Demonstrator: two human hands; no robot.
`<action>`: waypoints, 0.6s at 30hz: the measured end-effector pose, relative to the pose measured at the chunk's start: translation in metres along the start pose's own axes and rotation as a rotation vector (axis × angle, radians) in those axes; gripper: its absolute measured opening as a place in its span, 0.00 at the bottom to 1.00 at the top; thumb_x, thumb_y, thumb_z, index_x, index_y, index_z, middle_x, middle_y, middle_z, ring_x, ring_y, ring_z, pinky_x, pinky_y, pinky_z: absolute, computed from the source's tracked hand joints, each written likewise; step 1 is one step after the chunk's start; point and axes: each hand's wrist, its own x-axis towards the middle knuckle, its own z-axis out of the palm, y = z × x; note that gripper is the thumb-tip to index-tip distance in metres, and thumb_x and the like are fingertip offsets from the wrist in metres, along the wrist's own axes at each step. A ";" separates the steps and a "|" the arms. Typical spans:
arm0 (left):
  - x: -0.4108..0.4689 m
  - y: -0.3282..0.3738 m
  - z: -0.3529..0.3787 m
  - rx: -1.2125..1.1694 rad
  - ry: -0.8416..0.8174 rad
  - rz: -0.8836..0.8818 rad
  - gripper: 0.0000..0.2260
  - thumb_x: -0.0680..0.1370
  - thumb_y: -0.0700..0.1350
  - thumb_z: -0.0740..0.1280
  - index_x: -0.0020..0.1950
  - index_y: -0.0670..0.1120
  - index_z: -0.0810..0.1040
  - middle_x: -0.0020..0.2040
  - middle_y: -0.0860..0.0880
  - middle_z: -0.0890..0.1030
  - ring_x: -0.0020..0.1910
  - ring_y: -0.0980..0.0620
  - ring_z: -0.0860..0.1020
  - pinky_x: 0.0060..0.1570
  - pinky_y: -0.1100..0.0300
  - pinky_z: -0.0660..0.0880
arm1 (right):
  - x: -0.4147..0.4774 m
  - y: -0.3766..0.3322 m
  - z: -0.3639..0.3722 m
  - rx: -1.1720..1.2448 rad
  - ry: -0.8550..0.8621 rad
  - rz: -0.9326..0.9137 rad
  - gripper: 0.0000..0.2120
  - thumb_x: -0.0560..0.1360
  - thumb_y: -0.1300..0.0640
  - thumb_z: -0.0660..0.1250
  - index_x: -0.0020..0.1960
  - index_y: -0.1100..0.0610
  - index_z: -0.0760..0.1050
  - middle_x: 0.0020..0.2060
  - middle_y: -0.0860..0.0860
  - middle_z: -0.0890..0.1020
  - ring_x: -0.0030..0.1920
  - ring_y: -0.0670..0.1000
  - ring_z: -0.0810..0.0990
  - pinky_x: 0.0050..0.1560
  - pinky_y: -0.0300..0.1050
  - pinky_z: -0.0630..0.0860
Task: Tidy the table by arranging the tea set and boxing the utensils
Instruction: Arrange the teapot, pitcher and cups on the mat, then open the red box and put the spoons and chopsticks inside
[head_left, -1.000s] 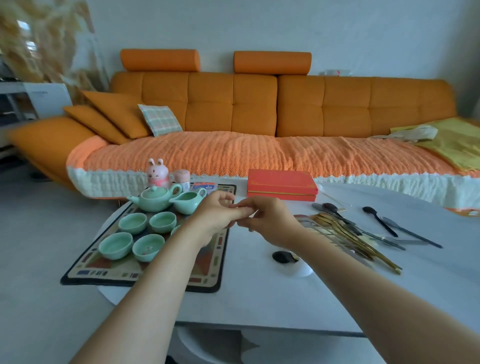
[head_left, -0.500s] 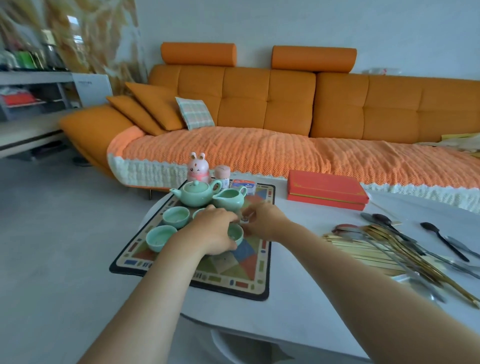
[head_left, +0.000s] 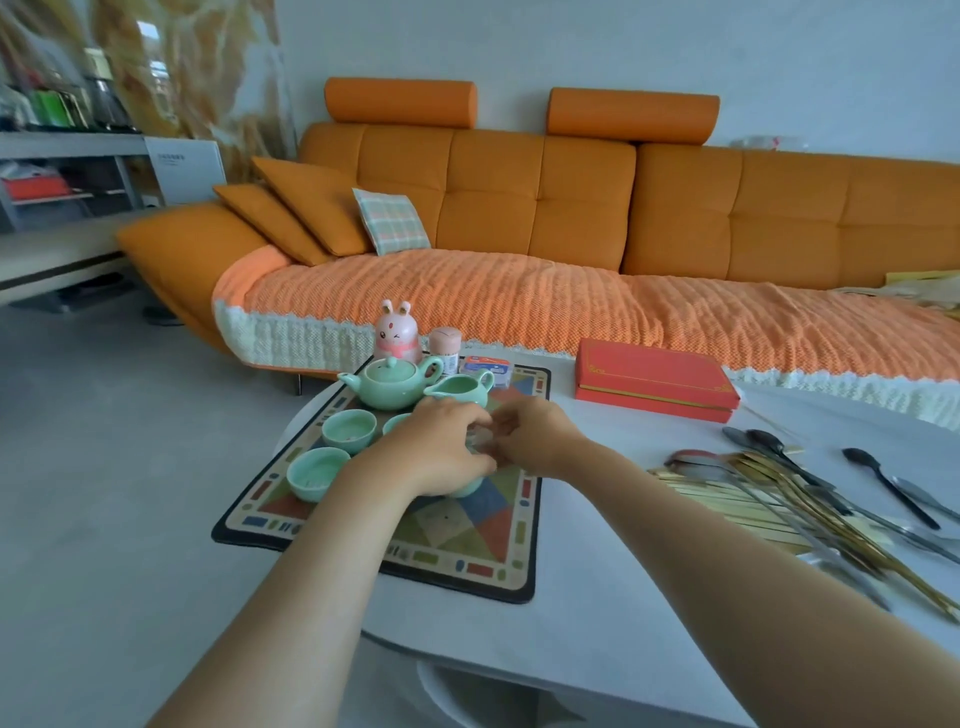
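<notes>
On the patterned rectangular mat with the black border (head_left: 467, 561), at the left end of the white bench (head_left: 597, 613): pale green glazed ceramic teapot (head_left: 390, 383) at the back, matching green pouring pitcher (head_left: 461, 391) just beside it on the right, small green handleless teacups in front, two in plain sight (head_left: 349, 430) (head_left: 317, 472). Grouped close, probably so the set reads as one tidy cluster. Both forearms stretched forward and meeting over the mat's middle. Left hand (head_left: 441, 449) curled palm-down over another green cup, only a sliver of rim showing beneath; seemingly cupped round it, though contact hidden, so grip impossible to confirm. Right hand (head_left: 537, 434) with fingers bent inward toward the left, pinching or nudging something small between the two hands; too blurred to name, and whether closed on anything cannot be told. Likely both brought together to seat a cup neatly beside its neighbours.

Behind the teapot, off the mat's far edge: pink rabbit-shaped figurine (head_left: 397, 332) and small pink-capped container (head_left: 444, 347), apart from the tea set.

Well to the right, flat red rectangular lidded box (head_left: 654, 382), closed, near the bench's far edge. Nearer, a loose heap of long gold and silver metal utensils (head_left: 769, 499), plus a black spoon (head_left: 883, 480) lying apart. None boxed yet; tea arranging judged the step in hand, utensils to follow.
</notes>
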 end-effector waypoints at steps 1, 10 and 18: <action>0.004 0.005 0.002 -0.011 0.045 0.020 0.21 0.75 0.51 0.69 0.67 0.55 0.73 0.64 0.53 0.72 0.64 0.53 0.70 0.58 0.59 0.69 | -0.003 0.006 -0.007 0.010 0.008 0.009 0.10 0.72 0.54 0.74 0.53 0.53 0.82 0.45 0.46 0.82 0.47 0.49 0.81 0.43 0.38 0.75; 0.075 0.072 0.044 -0.041 0.145 0.056 0.21 0.79 0.49 0.64 0.72 0.52 0.68 0.69 0.49 0.67 0.69 0.48 0.66 0.66 0.48 0.67 | -0.027 0.089 -0.089 -0.228 0.187 0.041 0.09 0.77 0.57 0.65 0.53 0.48 0.80 0.52 0.46 0.81 0.54 0.50 0.79 0.53 0.47 0.78; 0.152 0.109 0.085 -0.028 0.053 -0.016 0.34 0.79 0.53 0.65 0.80 0.50 0.53 0.77 0.45 0.56 0.75 0.42 0.61 0.71 0.48 0.61 | -0.009 0.168 -0.148 -0.548 0.300 0.269 0.26 0.75 0.53 0.64 0.73 0.48 0.65 0.67 0.56 0.68 0.67 0.59 0.67 0.65 0.54 0.69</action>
